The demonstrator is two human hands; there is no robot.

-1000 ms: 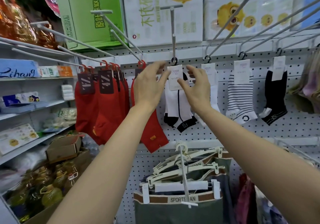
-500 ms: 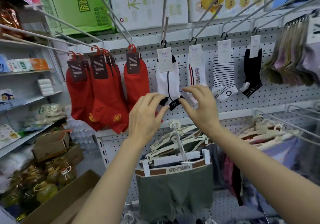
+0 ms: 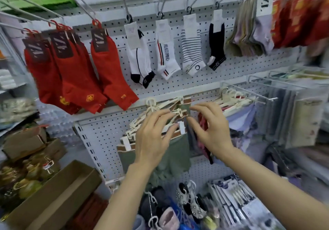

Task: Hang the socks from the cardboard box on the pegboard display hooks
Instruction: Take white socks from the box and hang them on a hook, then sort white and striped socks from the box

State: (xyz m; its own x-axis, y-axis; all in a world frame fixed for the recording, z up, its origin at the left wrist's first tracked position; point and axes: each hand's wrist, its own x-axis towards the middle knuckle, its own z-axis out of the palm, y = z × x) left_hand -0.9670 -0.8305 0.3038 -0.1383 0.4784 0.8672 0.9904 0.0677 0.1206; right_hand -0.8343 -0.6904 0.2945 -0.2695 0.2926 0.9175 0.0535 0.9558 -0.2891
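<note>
My left hand (image 3: 151, 137) and right hand (image 3: 211, 128) hover loosely curled, holding nothing. The white sock with black toe and heel (image 3: 139, 59) hangs on its metal pegboard hook (image 3: 128, 17) well above my fingertips; the brown cardboard box (image 3: 58, 196) sits below-left.

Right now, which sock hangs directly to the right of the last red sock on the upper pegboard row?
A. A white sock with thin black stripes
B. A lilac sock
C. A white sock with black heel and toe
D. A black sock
C: next to the last red sock hangs the white sock with black heel and toe; the striped sock and the black sock hang farther right.
</note>
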